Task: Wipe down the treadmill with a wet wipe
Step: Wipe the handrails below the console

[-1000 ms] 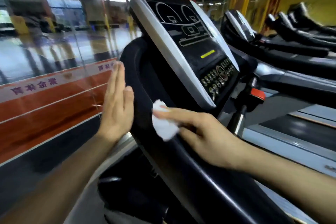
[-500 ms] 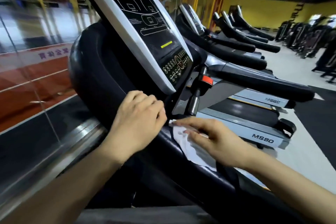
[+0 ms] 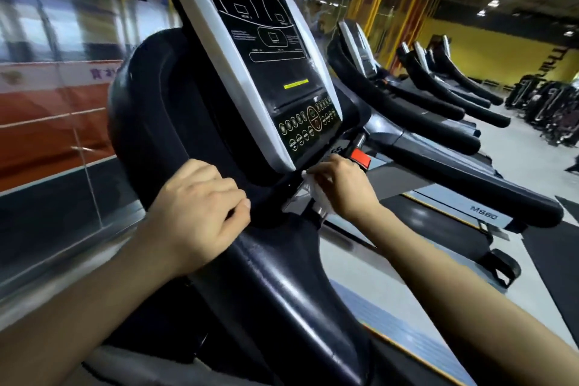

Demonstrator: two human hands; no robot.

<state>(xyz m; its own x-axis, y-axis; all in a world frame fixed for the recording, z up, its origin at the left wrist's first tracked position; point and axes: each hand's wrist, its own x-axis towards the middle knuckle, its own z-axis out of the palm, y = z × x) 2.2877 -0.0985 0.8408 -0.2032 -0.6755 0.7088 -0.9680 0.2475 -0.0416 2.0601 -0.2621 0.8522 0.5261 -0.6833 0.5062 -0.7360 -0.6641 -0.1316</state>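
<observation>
Wipe [image 3: 316, 194], limp and light, is bunching under my right hand [image 3: 343, 186] below the console [image 3: 266, 72]; left hand [image 3: 194, 213] is clamped on the handrail [image 3: 147, 122].

The clearest lettering is "MS80", printed in dark characters on the pale side rail [image 3: 484, 212] of the neighbouring treadmill to the right. The console panel [image 3: 275, 66] of the nearest treadmill carries white outlined diagrams, small lines of print and rows of round labelled buttons, but none of it is sharp enough to read. On the left, a white band [image 3: 62, 75] across the glass wall bears purple characters, possibly Chinese and seen mirrored, too blurred to make out.
</observation>
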